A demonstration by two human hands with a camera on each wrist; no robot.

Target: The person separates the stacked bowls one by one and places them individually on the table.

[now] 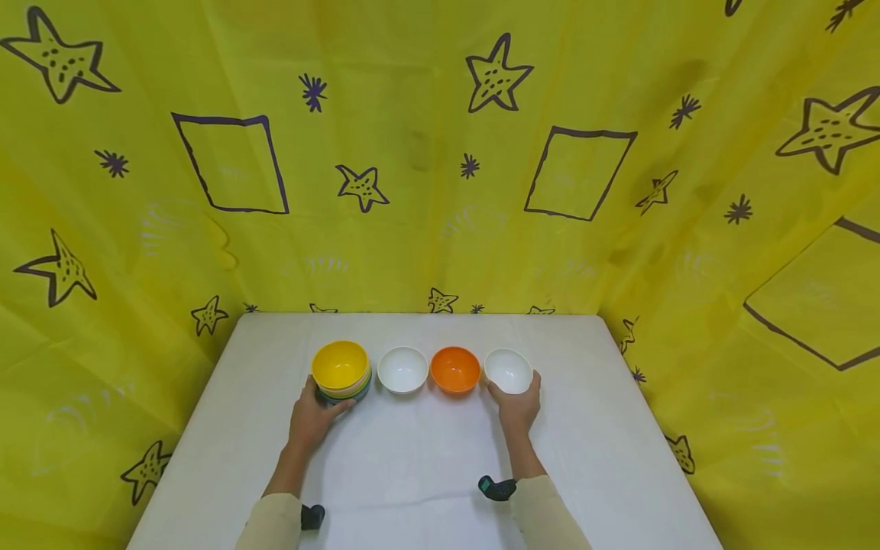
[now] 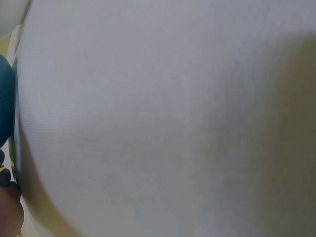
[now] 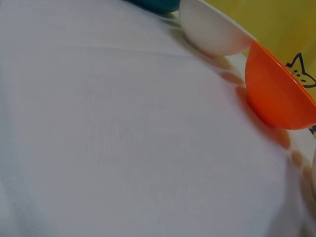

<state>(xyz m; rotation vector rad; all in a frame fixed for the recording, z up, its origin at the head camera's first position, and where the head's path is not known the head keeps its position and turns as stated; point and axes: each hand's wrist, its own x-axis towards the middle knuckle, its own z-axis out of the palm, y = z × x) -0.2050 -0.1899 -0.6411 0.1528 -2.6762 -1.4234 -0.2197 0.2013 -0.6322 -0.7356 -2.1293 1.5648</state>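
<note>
At the left of a row on the table stands a stack of bowls, with a yellow bowl (image 1: 340, 365) on top and a teal bowl (image 2: 6, 103) at the bottom. My left hand (image 1: 312, 418) grips this stack from its near left side, thumb along the front. My right hand (image 1: 520, 411) holds the white bowl (image 1: 509, 370) at the row's right end, fingers and thumb on either side of it. Between the hands sit another white bowl (image 1: 402, 370) and an orange bowl (image 1: 455, 370), both upright and untouched.
White cloth covers the table (image 1: 412, 473), whose far edge meets a yellow curtain (image 1: 412, 252) printed with stars. The curtain also hangs along both sides. Dark wrist devices stick out by both sleeves, one of them a black piece (image 1: 496, 487) at the right wrist.
</note>
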